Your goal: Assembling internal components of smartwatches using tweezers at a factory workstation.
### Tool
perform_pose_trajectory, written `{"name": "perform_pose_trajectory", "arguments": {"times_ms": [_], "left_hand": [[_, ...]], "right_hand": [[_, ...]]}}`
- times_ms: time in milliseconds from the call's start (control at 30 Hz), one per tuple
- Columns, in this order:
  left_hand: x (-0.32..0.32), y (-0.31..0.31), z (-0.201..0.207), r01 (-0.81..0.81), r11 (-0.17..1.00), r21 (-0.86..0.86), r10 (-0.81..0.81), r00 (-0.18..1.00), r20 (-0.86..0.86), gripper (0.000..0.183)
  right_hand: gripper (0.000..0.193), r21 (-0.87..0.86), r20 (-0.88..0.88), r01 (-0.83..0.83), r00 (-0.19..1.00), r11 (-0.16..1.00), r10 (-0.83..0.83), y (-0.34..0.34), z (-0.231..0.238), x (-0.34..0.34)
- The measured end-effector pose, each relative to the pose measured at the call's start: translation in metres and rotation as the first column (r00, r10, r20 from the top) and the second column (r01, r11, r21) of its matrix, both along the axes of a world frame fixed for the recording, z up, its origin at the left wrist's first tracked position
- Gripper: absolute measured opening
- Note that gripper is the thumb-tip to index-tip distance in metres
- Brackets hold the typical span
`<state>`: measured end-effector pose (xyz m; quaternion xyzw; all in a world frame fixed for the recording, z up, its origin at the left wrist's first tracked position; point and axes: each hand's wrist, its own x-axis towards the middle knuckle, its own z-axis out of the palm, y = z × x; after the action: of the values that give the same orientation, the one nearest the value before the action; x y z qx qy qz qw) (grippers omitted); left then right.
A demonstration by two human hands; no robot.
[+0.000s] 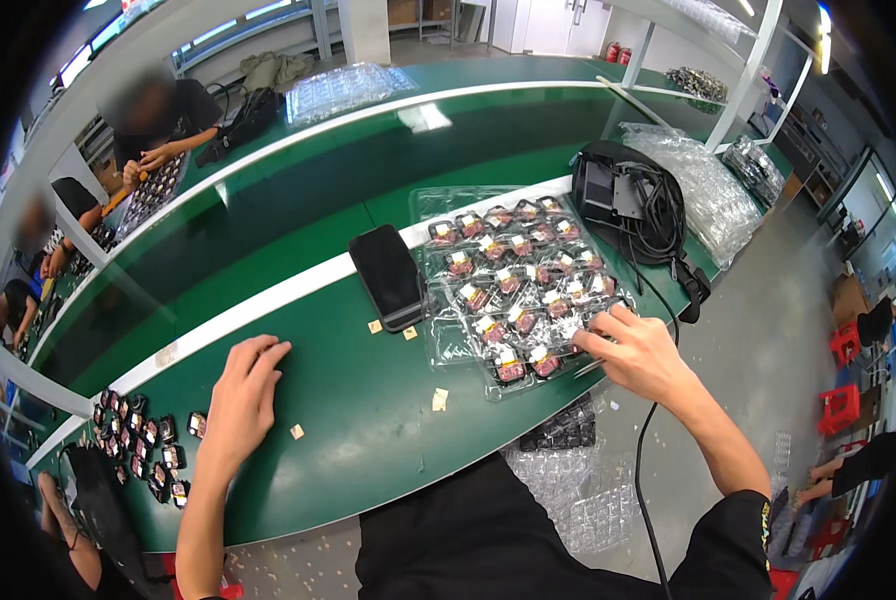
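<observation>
My right hand is closed at the right front of a clear plastic tray. Its fingertips touch the small parts there. Below the fingers juts a thin metal tool like tweezers; the rest is hidden by the hand. Rows of small black parts with pinkish-red and white faces fill the tray. My left hand is over the green table with fingers stretched out and nothing in them. Beside it on the left lies a loose group of similar black parts, one of them close to the wrist.
A black phone lies left of the tray. Behind the tray's right side sits a black bag with a cable, its cord hanging past the table edge. Clear plastic trays are stacked at right. Small tan scraps dot the table. Co-workers sit across at left.
</observation>
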<state>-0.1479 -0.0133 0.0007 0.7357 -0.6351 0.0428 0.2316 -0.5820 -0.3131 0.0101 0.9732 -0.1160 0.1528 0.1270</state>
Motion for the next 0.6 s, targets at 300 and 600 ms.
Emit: {"name": "perform_pose_trajectory", "arguments": {"times_ms": [300,600], "left_hand": [[-0.032,-0.007,-0.001,0.119,0.990,0.070,-0.112,0.989,-0.092,0.046],[-0.027,-0.017,-0.009,0.253,0.966,0.055,-0.251,0.967,-0.040,0.042]], "right_hand": [[0.050,0.172,0.008,0.079,0.997,0.982,-0.081,-0.003,0.005,-0.029],[0.033,0.472,0.318,0.207,0.867,0.857,-0.384,0.001,0.007,-0.049]]}}
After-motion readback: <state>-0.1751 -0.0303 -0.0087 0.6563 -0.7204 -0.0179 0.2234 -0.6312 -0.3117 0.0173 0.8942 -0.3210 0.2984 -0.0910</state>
